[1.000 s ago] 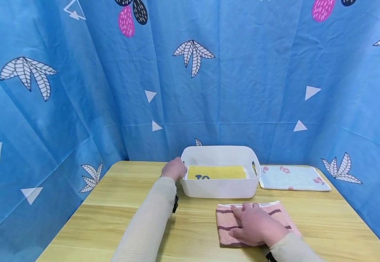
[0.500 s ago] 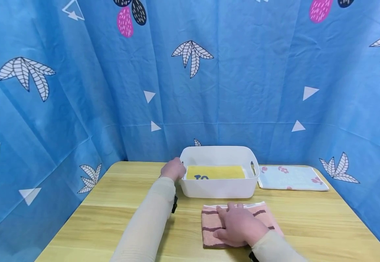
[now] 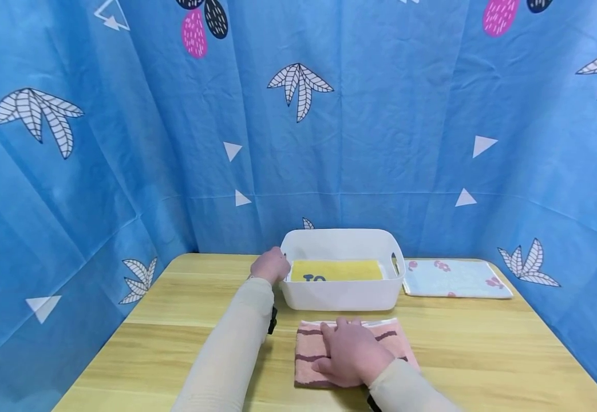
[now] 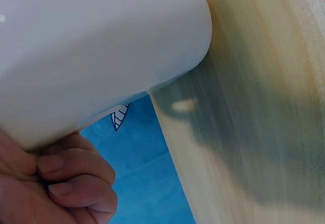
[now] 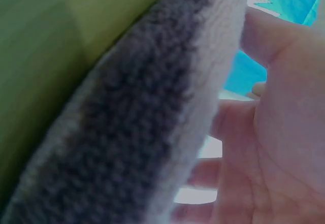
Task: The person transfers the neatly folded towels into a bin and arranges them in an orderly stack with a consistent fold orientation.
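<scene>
My left hand (image 3: 269, 265) grips the left end of a white plastic basket (image 3: 342, 294). In the left wrist view its curled fingers (image 4: 84, 176) meet the basket's edge. Inside the basket lies a yellow towel (image 3: 350, 270) with dark lettering. In front of it, a folded pink towel (image 3: 311, 343) with dark wavy stripes lies flat on the table. My right hand (image 3: 350, 352) rests on this towel with fingers spread. The right wrist view shows the towel's fuzzy edge (image 5: 137, 92) close up, with the palm above it.
A folded pale towel (image 3: 455, 278) with pink flowers lies just right of the basket. The wooden table (image 3: 174, 320) carries everything. Blue patterned curtain (image 3: 298, 154) encloses the back and both sides.
My right hand has slid the pink towel leftward across the table, to in front of the basket. The left hand keeps its grip on the basket. The head view has shifted slightly.
</scene>
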Action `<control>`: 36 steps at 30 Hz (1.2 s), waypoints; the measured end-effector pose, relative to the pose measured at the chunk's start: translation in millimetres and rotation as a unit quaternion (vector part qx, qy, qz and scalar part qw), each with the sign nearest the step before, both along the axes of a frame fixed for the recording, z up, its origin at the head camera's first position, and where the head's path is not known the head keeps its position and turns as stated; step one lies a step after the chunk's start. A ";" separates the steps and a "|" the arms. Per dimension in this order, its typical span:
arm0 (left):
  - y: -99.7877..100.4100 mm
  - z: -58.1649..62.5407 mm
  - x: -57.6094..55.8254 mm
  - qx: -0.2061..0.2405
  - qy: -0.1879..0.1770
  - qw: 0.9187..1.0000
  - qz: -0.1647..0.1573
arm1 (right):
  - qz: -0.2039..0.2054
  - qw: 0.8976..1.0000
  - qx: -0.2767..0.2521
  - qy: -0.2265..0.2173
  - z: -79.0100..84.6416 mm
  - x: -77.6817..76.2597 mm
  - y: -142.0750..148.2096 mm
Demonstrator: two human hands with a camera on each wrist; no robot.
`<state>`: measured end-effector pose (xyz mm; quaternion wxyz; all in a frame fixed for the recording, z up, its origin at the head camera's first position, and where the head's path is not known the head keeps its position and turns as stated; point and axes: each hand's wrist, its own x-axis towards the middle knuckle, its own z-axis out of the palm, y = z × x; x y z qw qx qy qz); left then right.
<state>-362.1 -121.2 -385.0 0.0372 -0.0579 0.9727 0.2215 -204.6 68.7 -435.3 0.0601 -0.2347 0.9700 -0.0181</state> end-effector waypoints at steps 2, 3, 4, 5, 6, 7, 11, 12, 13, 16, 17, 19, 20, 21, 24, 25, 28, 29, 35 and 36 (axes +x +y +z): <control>0.6 0.9 -0.2 -0.001 -0.002 1.000 0.001 | 0.001 1.000 -0.003 0.005 0.3 -0.5 -3.1; 0.8 1.4 -0.4 -0.002 -0.003 1.000 0.001 | -0.001 1.000 -0.003 0.005 0.8 -0.6 -4.3; 1.1 1.6 -0.6 -0.003 -0.004 1.000 0.000 | -0.002 1.000 -0.002 0.004 1.4 -0.7 -5.2; 1.0 1.2 -1.3 -0.004 -0.004 1.000 0.000 | -0.003 1.000 0.000 0.004 1.5 -1.0 -6.0; 1.1 1.4 -1.5 -0.004 -0.006 1.000 0.000 | -0.003 1.000 0.002 0.005 1.9 -1.0 -6.6; 1.1 1.5 -2.0 -0.005 -0.007 1.000 -0.001 | -0.004 1.000 0.003 0.006 1.9 -1.0 -7.0; 0.8 2.6 -2.6 -0.008 -0.009 1.000 -0.003 | -0.001 1.000 0.005 0.016 2.4 -0.6 -7.4; 0.9 3.1 -2.7 -0.008 -0.009 1.000 -0.002 | 0.000 1.000 0.006 0.019 2.4 -0.4 -7.3; 0.8 3.6 -2.7 -0.008 -0.009 1.000 -0.003 | 0.000 1.000 0.006 0.021 2.3 -0.4 -7.1; 1.2 5.3 -1.9 -0.002 -0.009 1.000 -0.004 | 0.001 1.000 0.013 0.024 2.1 -1.2 -6.0; 1.3 5.4 -2.1 0.000 -0.008 1.000 -0.004 | 0.002 1.000 0.015 0.025 2.3 -1.6 -5.7; 1.7 5.5 -2.8 0.003 -0.009 1.000 -0.004 | 0.003 0.999 0.018 0.026 2.2 -2.5 -5.0; 1.7 5.9 -2.9 0.003 -0.010 1.000 -0.005 | 0.004 1.000 0.019 0.024 2.1 -2.8 -4.9; 1.7 6.0 -3.2 0.001 -0.010 1.000 -0.006 | 0.004 1.000 0.020 0.023 1.9 -3.2 -4.8; 0.8 6.3 -4.2 -0.008 -0.013 1.000 -0.007 | 0.003 1.000 0.017 0.021 1.2 -3.4 -5.0; 0.3 6.5 -4.4 -0.012 -0.014 1.000 -0.008 | 0.002 1.000 0.017 0.018 0.7 -3.5 -5.2; -0.9 6.4 -4.0 -0.016 -0.015 1.000 -0.009 | -0.001 1.000 0.018 0.012 -0.2 -3.9 -5.6; -1.4 6.2 -3.9 -0.015 -0.015 1.000 -0.009 | -0.001 1.000 0.019 0.010 -0.5 -3.9 -5.7; -3.2 6.1 -1.9 0.006 -0.006 1.000 -0.002 | 0.000 1.000 0.017 -0.002 0.2 -5.1 -2.2; -3.4 6.6 -1.5 0.008 -0.002 1.000 -0.002 | 0.000 1.000 0.015 -0.004 0.6 -5.6 -0.8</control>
